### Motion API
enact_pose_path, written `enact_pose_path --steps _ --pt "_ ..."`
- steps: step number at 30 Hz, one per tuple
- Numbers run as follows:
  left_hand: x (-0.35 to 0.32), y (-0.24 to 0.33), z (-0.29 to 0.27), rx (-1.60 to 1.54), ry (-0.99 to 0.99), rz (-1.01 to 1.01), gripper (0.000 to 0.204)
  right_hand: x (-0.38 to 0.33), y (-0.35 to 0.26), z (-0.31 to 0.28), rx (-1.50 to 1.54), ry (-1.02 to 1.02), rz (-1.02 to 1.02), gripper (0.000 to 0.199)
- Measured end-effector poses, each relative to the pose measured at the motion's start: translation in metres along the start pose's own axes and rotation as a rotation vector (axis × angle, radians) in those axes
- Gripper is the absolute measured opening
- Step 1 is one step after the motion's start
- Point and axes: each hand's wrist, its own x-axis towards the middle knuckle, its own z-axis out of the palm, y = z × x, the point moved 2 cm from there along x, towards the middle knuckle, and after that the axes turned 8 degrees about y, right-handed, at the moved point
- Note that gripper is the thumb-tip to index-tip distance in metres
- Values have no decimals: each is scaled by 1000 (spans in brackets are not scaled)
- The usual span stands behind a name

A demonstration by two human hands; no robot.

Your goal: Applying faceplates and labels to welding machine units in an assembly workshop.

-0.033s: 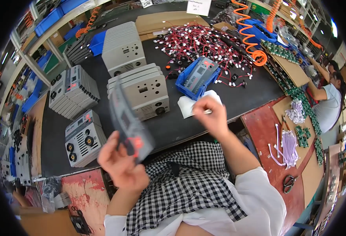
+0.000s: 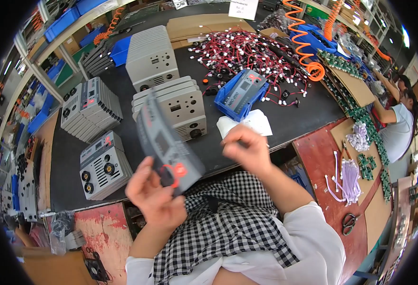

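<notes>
My left hand pinches a dark grey front-panel label by its lower edge. The label is tilted, slightly bowed, and has a window and red marks. To the right, my right hand is closed, thumb against curled fingers; whatever is in them is too small to make out. White backing sheets lie just beyond that hand. Past them, a blue bin holds more grey labels. Behind the held label stand bare grey metal panels with cut-outs.
Stacked grey panels stand farther back; labelled panel stacks are at left. A heap of red-wired connectors covers the back. An orange coiled hose hangs at right, above green circuit boards. Scissors lie on the red table.
The label has shifted right and turned more of its printed face into view. My left hand has moved slightly right with it. My right hand has moved slightly left and nearer to me.
</notes>
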Motion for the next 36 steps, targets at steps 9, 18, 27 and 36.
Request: enact_pose_path --steps 9,18,27,36 --pt "-14 -18 -3 297 -116 178 50 -4 -29 54 126 -108 -175 11" --pt "2 -114 -45 -284 199 -867 3 25 21 29 -147 -105 -182 8" --pt "12 -135 -20 -223 299 -677 6 60 58 34 -266 144 -180 11" --pt "11 -143 -20 -126 308 -687 7 67 61 39 -224 150 -121 8"
